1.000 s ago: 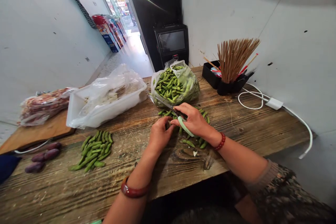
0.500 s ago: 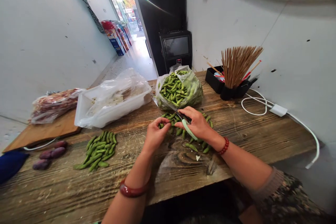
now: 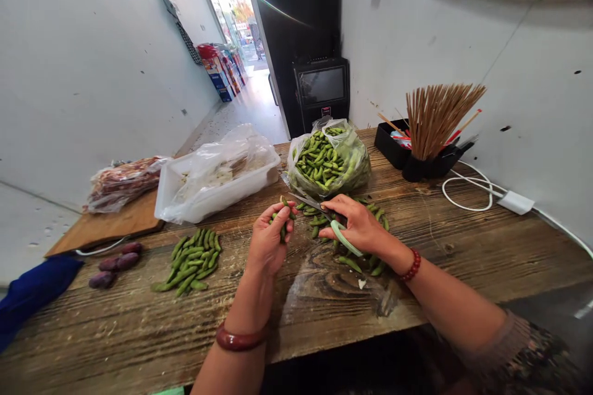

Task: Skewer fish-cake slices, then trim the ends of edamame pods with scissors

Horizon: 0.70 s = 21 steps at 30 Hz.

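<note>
My left hand (image 3: 270,236) is closed around green soybean pods (image 3: 284,229), one tip poking up above the thumb. In my right hand (image 3: 354,225) is a pair of scissors (image 3: 345,239) with pale green handles, its blades pointing left toward those pods. Beneath and behind the right hand lie loose soybean pods (image 3: 349,263) scattered on the wooden table (image 3: 324,327). A clear plastic bag (image 3: 361,166) full of soybean pods stands just beyond both hands. Left of my left forearm is a neat pile of soybean pods (image 3: 192,259).
Purple-red tubers (image 3: 125,261) and a blue cloth (image 3: 34,296) lie at the left. Behind them are a cutting board (image 3: 104,228) with bagged meat (image 3: 125,185) and a white plastic-covered tub (image 3: 217,194). At the right stand wooden skewers (image 3: 438,120) in a black holder, beside a white cable (image 3: 467,197).
My left hand has lifted off the loose pods and turned upward, with pods now showing in its fingers. The scissors now point at them. The whole view has shifted slightly left.
</note>
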Tool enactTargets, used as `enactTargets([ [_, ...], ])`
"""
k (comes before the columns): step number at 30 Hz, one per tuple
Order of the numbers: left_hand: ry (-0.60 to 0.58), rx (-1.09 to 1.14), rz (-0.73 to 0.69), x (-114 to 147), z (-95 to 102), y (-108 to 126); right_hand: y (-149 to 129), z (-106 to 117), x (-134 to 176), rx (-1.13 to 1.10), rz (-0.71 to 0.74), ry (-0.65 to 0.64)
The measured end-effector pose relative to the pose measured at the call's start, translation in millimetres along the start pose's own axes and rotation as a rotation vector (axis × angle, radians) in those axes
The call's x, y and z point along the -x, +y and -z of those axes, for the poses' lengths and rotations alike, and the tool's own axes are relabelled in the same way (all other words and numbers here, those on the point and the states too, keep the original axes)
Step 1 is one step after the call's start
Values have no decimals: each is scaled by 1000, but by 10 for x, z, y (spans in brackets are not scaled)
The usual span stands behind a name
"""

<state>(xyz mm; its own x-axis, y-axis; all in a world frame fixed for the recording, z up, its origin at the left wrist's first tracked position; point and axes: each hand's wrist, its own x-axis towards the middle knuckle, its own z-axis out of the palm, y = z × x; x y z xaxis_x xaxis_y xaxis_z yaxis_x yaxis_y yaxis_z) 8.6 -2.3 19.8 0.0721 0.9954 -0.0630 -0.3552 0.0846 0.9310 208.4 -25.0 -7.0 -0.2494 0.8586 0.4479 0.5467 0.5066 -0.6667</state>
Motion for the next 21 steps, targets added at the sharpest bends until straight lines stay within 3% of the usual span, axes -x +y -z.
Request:
enactTargets([
  [6,33,-84,-38,-4,35,-14,-42,17,17,76,9,-78],
  [14,-90,-484,-110,13,63,-78,-104,44,8,84,7,-89],
  [21,-102,-500,-97,13,66,-83,-108,55,9,71,40,-114],
])
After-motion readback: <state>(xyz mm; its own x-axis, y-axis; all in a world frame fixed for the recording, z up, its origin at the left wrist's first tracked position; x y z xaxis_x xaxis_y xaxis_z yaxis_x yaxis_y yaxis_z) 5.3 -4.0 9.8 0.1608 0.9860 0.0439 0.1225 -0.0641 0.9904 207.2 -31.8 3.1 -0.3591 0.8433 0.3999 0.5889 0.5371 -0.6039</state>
